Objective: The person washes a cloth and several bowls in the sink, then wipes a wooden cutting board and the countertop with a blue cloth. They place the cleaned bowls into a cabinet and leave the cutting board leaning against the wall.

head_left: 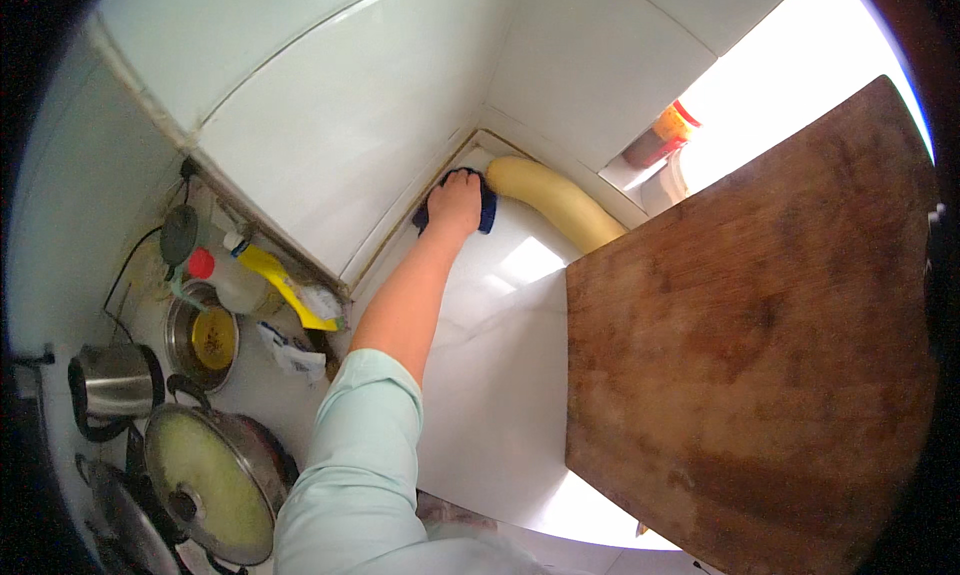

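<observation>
My left hand point(455, 202) presses down on a dark blue cloth point(487, 213) at the back corner of a white marbled countertop point(480, 335). The cloth shows around the fingers. Just to the right of the hand lies a long, curved, pale yellow gourd point(551, 198), its far end hidden behind a large wooden board point(750, 335). This brown, stained board stands tilted over the right side of the counter. My right hand is out of view.
At left are a lidded pan point(210, 485), an electric kettle point(116, 384), a metal bowl point(180, 342) with yellow contents, a red-capped bottle point(232, 282) and a yellow packet point(285, 282). Tiled walls meet behind the hand. A red-lidded jar point(667, 132) stands on the window ledge.
</observation>
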`<state>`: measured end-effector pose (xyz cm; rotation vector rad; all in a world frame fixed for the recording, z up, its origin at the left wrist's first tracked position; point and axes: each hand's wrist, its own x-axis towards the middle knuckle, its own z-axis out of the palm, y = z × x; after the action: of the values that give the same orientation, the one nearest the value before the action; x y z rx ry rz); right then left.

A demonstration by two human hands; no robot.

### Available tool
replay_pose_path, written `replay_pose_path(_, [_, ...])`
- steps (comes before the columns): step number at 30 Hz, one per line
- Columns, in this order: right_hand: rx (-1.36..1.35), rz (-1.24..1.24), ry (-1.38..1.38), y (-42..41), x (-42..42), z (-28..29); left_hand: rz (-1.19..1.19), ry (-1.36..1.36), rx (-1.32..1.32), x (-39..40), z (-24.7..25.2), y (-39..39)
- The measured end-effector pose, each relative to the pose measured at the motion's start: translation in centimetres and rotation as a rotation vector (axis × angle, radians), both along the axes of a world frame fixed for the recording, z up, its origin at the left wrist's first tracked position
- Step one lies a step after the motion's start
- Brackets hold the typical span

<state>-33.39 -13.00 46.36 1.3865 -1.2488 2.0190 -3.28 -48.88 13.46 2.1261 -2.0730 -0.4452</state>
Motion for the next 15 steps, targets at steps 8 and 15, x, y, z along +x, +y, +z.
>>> replay_pose_path(8, [-0.017, 0.092, -0.012, -1.1, 0.6, 0.8, 0.173, -0.026, 0.076, 0.8, 0.1, 21.3])
replay_pose_path(15, [0.036, 0.05, -0.026, -1.5, -0.7, 0.1, 0.098, -0.043, -0.282, 0.5, -4.2, 19.4])
